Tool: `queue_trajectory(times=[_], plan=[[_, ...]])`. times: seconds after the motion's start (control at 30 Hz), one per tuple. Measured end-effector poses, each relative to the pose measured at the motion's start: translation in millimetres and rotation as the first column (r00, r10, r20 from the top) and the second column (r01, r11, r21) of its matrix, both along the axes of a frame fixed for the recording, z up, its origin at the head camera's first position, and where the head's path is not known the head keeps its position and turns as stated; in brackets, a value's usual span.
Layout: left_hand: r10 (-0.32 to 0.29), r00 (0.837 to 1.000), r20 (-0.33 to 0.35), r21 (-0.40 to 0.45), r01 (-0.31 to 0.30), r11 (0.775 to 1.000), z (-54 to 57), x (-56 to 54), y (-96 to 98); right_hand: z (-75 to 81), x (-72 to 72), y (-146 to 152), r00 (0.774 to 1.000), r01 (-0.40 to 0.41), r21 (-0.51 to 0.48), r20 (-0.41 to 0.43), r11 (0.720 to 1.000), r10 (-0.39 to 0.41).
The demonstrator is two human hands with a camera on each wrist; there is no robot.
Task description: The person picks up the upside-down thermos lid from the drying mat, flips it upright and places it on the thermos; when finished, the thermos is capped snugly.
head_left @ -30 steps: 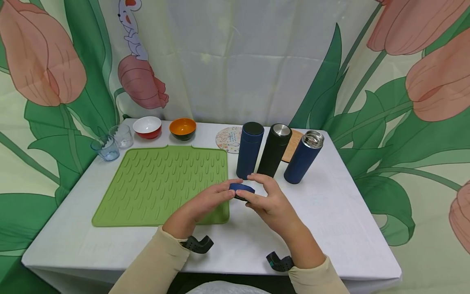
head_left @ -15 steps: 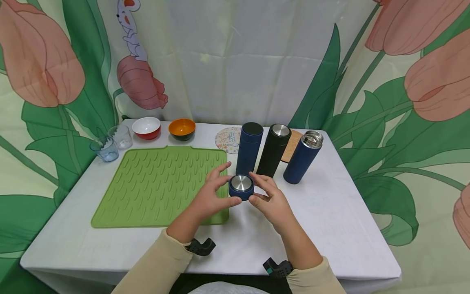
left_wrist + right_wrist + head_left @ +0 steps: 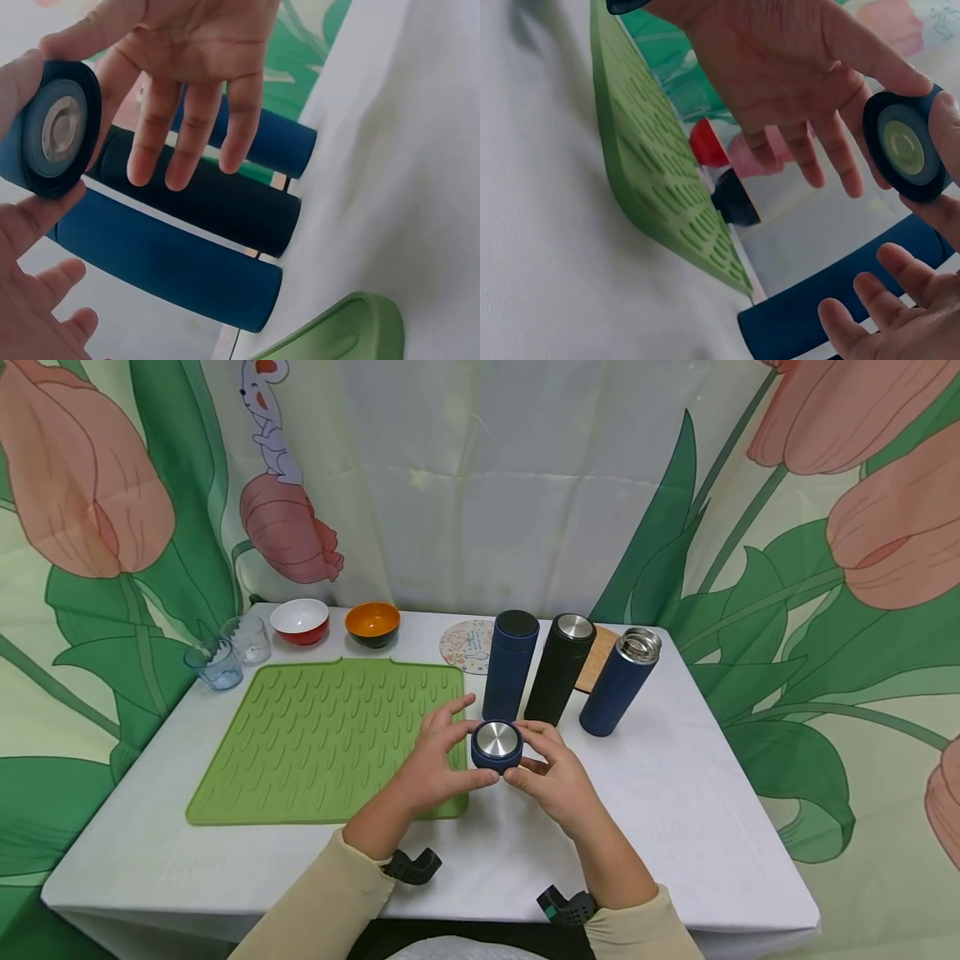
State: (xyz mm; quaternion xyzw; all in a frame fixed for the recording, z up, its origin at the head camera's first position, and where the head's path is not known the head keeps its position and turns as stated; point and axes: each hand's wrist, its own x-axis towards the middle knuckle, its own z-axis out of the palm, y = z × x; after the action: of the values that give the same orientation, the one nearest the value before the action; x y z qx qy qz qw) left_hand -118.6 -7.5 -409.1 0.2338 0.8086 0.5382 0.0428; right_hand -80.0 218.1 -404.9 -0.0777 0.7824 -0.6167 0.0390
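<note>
A navy flask lid [image 3: 497, 742] with a silver top is held up between both hands, its silver face turned to the head camera. My left hand [image 3: 431, 768] pinches it from the left between thumb and index finger, the other fingers spread. From the right, my right hand [image 3: 558, 783] pinches it the same way. Both wrist views show the lid's underside [image 3: 61, 133], with a pale round centre. Behind the hands stand a capped navy flask [image 3: 512, 668], a black flask [image 3: 557, 672] with a silver top, and a lidless navy flask [image 3: 615, 689] with its steel neck bare.
A green ridged mat [image 3: 322, 743] lies left of the hands. Behind it are a red-and-white bowl [image 3: 302, 632], an orange-and-black bowl [image 3: 372, 635] and two glasses [image 3: 217, 672]. A patterned round coaster [image 3: 465, 647] and a wooden one [image 3: 596, 660] lie at the back.
The lid has tilted so its silver top faces the head camera, where its blue side showed before. My left fingers have spread, and the thumbs have shifted to the lid's near side.
</note>
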Motion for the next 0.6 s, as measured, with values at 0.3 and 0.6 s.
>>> queue_trajectory(times=[0.3,0.6], plan=[[0.0,1.0,-0.01,-0.054,0.0,0.999,-1.6,3.0,4.8,-1.6,1.4,4,1.0,-0.028,0.033,0.01,0.999,0.027],[0.027,1.0,-0.015,-0.056,-0.028,0.998,0.3,3.9,5.9,0.4,-0.6,13,0.999,-0.009,0.04,0.042,0.999,0.007]])
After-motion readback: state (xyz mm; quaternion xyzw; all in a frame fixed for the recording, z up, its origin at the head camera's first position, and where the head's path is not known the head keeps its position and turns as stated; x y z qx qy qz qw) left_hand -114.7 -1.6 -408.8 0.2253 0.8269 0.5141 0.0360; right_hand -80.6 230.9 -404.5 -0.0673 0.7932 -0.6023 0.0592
